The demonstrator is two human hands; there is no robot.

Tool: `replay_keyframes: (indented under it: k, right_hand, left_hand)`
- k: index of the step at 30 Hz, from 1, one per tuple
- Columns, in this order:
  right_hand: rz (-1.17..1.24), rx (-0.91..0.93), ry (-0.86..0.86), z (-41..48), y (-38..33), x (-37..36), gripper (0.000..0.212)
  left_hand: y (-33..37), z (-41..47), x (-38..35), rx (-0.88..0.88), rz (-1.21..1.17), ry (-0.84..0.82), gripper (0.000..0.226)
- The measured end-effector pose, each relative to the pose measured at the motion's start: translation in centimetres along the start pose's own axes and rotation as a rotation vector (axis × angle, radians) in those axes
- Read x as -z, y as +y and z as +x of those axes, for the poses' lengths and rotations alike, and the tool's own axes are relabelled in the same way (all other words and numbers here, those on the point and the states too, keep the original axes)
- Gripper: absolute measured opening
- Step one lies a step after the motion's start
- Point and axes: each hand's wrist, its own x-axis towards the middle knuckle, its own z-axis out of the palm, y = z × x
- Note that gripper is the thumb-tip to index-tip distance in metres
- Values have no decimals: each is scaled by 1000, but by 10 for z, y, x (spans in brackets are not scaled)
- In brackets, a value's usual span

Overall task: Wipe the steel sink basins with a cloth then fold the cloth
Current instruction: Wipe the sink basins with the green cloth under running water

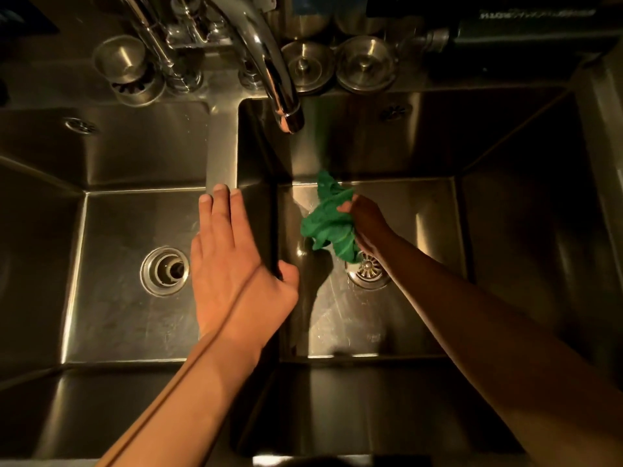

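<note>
- Green cloth point(332, 222), bunched into a loose wad, sits low in the right basin point(438, 203), just above and beside its drain point(368, 269), with one corner trailing toward the back wall.
- The right hand point(365, 220) is closed around the cloth, fingers wrapped into the bunch and thumb on top; the hand reaches well down toward the basin floor.
- The left hand point(232, 254) is open and flat, holding nothing: palm down on the steel divider point(220, 146) between the two basins, fingers pointing away from the person, thumb hooked over the edge on the right-basin side. It looks like a brace for leaning in.
- The tap point(269, 65) hangs over the back left corner of the right basin; no stream of water shows from its spout.
- The floor of the right basin carries pale streaks and a wet sheen around the drain, which suggests wiping is under way there, though the dim, warm light makes it hard to say how much has been covered.
- The left basin point(111, 264) shows a duller floor with faint marks around its own drain point(164, 270); whether it has been wiped I cannot tell.
- Judged from this, the task is in its first part: the right basin is being worked, its walls and far corners probably remain, and the left basin may still need a pass.
- The folding has not begun: the cloth is crumpled, not laid flat, and would need to come out of the sink, perhaps onto the counter, before it can be folded.
</note>
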Motion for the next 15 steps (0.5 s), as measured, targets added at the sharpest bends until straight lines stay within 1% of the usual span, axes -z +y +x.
replay_keyframes:
  k: [2, 3, 4, 5, 6, 7, 8, 9, 10, 11, 12, 13, 14, 15]
  right_hand:
    - [239, -168, -108, -6, 3, 6, 39]
    - [310, -255, -147, -9, 6, 9, 36]
    - [282, -307, -138, -10, 12, 12, 34]
    - [127, -295, -85, -12, 16, 15, 31]
    - [-155, -214, 24, -12, 19, 20, 27]
    - [-485, -78, 172, -8, 23, 29, 23]
    - [-748, 69, 339, -5, 24, 39, 28]
    - [-851, 177, 452, -4, 23, 48, 37]
    - [-844, 262, 511, -5, 21, 54, 41]
    - [-827, 320, 509, -6, 21, 57, 41]
    - [-859, 378, 457, -8, 22, 57, 40]
    - [-976, 457, 363, -11, 25, 56, 40]
    - [-1119, 534, 236, -16, 31, 52, 46]
    - [-1266, 591, 92, -20, 39, 48, 56]
  left_hand:
    - [0, 0, 0, 1, 0, 0, 108]
    - [0, 0, 0, 3, 0, -3, 108]
    - [0, 0, 0, 4, 0, -6, 108]
    - [0, 0, 0, 4, 0, -8, 108]
    - [1, 0, 0, 2, 0, -9, 108]
    - [0, 0, 0, 1, 1, -7, 108]
    - [0, 0, 0, 0, 4, -6, 107]
    - [0, 0, 1, -1, 7, -5, 107]
    - [0, 0, 0, -4, 12, -7, 106]
    - [-1, 1, 0, -7, 16, -9, 106]
    - [-1, 1, 0, -9, 18, -11, 106]
    - [-1, 1, 0, -10, 17, -12, 106]
    - [-1, 1, 0, -9, 15, -13, 106]
    - [-1, 0, 0, -9, 13, -14, 107]
